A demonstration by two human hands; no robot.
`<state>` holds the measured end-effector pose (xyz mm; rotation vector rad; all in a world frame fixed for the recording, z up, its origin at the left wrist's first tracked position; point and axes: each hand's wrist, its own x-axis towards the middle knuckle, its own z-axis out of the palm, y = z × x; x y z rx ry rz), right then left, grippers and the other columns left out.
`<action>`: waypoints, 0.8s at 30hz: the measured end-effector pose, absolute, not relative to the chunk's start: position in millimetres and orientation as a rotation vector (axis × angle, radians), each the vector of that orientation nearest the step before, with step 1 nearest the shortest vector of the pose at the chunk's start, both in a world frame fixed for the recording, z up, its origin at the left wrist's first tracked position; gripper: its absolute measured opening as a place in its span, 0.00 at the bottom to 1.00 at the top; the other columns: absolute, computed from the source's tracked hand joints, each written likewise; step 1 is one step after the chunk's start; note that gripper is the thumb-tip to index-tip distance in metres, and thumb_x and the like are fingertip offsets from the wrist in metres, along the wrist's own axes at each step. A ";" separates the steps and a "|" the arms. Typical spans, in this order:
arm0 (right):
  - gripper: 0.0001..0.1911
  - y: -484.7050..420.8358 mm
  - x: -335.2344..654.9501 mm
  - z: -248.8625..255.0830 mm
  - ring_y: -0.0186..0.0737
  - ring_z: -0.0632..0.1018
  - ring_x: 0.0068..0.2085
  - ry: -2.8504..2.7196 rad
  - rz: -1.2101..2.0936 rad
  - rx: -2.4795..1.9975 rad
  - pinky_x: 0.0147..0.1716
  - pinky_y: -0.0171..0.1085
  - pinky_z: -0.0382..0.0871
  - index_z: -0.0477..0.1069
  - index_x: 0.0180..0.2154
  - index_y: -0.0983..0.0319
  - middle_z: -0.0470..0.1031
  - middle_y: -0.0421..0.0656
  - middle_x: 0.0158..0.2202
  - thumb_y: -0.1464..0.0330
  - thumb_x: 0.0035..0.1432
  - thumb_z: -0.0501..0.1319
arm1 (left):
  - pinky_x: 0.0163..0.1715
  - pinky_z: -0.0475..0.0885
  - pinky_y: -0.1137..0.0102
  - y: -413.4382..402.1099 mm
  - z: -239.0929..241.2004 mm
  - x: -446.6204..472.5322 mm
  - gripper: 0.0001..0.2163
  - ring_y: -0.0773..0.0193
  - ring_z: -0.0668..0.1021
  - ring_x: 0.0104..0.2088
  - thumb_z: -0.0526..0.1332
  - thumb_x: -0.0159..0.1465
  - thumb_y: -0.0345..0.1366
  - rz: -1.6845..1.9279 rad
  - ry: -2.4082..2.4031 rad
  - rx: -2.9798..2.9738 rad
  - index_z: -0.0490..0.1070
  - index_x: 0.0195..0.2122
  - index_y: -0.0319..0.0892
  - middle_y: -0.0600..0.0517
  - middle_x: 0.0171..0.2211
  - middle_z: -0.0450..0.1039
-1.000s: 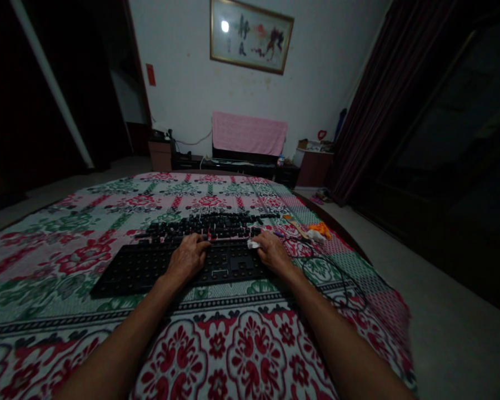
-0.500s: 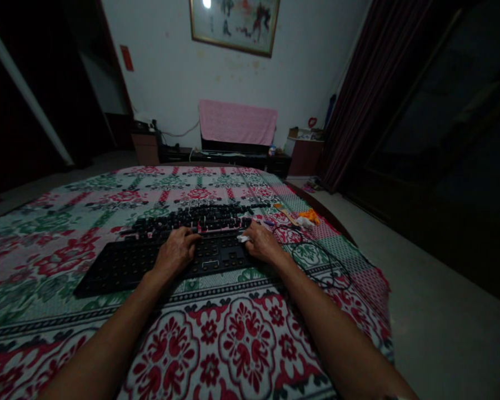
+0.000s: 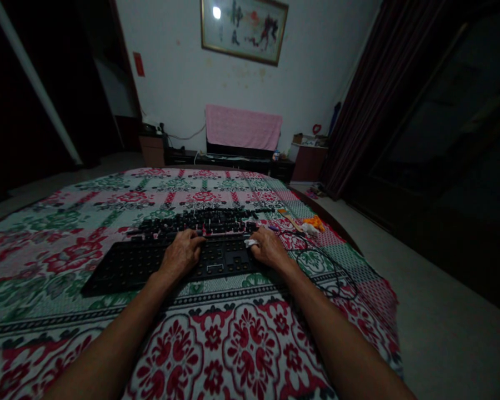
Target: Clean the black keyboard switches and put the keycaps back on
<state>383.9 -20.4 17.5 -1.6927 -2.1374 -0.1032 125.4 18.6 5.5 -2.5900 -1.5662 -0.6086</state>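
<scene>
Loose black keycaps [image 3: 200, 220] lie heaped behind a stripped keyboard frame [image 3: 150, 264]. The left hand [image 3: 181, 254] rests curled on it; the right hand [image 3: 268, 248] pinches a white wipe [image 3: 250, 243].

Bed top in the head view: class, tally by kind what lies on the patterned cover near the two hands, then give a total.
Keyboard base: 1
Heap of loose black keycaps: 1
White wipe: 1
Black cable: 1
Orange item: 1
Hands, left hand and right hand: 2
Total: 7
</scene>
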 end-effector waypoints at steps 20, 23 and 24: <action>0.11 -13.9 409.9 12.4 0.36 0.72 0.30 -1.768 0.094 -1.768 0.30 0.31 0.62 0.74 0.31 0.62 0.74 0.41 0.28 0.69 0.49 0.54 | 0.41 0.69 0.69 17.1 5.4 125.7 0.14 0.60 0.67 0.43 0.50 0.60 0.34 -0.597 -1.571 -2.572 0.72 0.42 0.47 0.49 0.41 0.65; 0.12 -13.3 415.1 11.7 0.37 0.73 0.31 -1.682 0.048 -1.780 0.31 0.32 0.63 0.74 0.33 0.62 0.75 0.42 0.29 0.68 0.50 0.53 | 0.42 0.69 0.68 16.5 6.8 126.0 0.14 0.60 0.67 0.42 0.51 0.59 0.34 -0.594 -1.585 -2.589 0.72 0.42 0.47 0.49 0.41 0.65; 0.12 -13.9 415.4 11.8 0.37 0.73 0.32 -1.706 0.000 -1.774 0.32 0.33 0.63 0.74 0.33 0.62 0.75 0.42 0.30 0.68 0.50 0.53 | 0.42 0.69 0.68 16.5 7.2 126.1 0.14 0.60 0.67 0.42 0.51 0.59 0.34 -0.598 -1.585 -2.592 0.72 0.42 0.47 0.49 0.41 0.65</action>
